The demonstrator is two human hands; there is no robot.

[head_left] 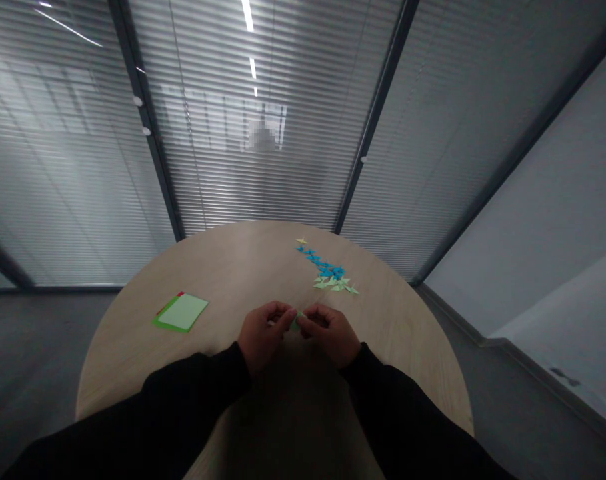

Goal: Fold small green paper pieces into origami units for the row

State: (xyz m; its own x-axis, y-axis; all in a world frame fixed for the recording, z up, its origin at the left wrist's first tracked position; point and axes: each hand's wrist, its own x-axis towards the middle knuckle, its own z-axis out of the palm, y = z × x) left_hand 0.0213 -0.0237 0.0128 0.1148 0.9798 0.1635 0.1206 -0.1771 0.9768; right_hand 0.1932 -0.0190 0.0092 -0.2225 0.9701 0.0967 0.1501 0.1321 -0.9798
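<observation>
Left hand (264, 333) and right hand (331, 331) are pinching a small, light-green piece of paper (296, 323) between them

The two bare hands are working close together, near the middle of a round, pale wooden table (233, 267). Each is closing its thumb and fingers on the small green paper, which is sitting in the narrow space between the fingertips. The fingers are hiding most of it, so its exact shape and creases cannot be told.

Beyond the right hand, pointed pale-green folded-paper figures (337, 287) are lying in a loose group. Bright blue folded-paper figures (327, 271) are trailing away behind them, crowding together at the near end, and a single yellow folded-paper figure (301, 241) is resting farthest off. Well to the left, a stack of square paper sheets (185, 311) is lying slightly fanned, pale green on top with brighter green and red edges showing.

The likeliest trouble is a skewed crease or a small tear, should the hands be pulling unevenly on so small a piece. A slackening pinch could let it spring open or drop. The right hand or its black sleeve (407, 407), swinging forward, might scatter the light figures.
</observation>
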